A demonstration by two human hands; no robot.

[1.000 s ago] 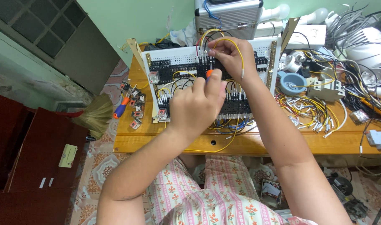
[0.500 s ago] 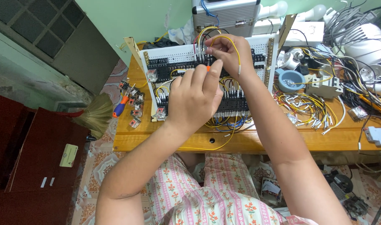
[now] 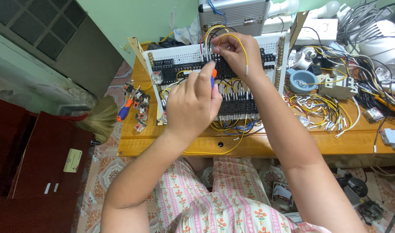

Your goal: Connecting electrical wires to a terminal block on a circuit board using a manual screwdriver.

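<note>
The left hand (image 3: 193,103) is closed round an orange-handled screwdriver (image 3: 213,77), its long axis pointing away from the person into the white wiring panel (image 3: 180,54), likely to reach a terminal. The right hand (image 3: 236,54) pinches a yellow wire (image 3: 243,47) against the panel, seemingly steadying it, above the wooden worktop (image 3: 292,144)

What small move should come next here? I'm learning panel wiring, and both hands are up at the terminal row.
Probably turn the screwdriver to clamp the wire. The left hand holds its orange-and-blue handle with the tip at the black terminal row, while the right hand pinches a yellow wire at that row. Whether the wire end is seated is hidden by the fingers.
</note>
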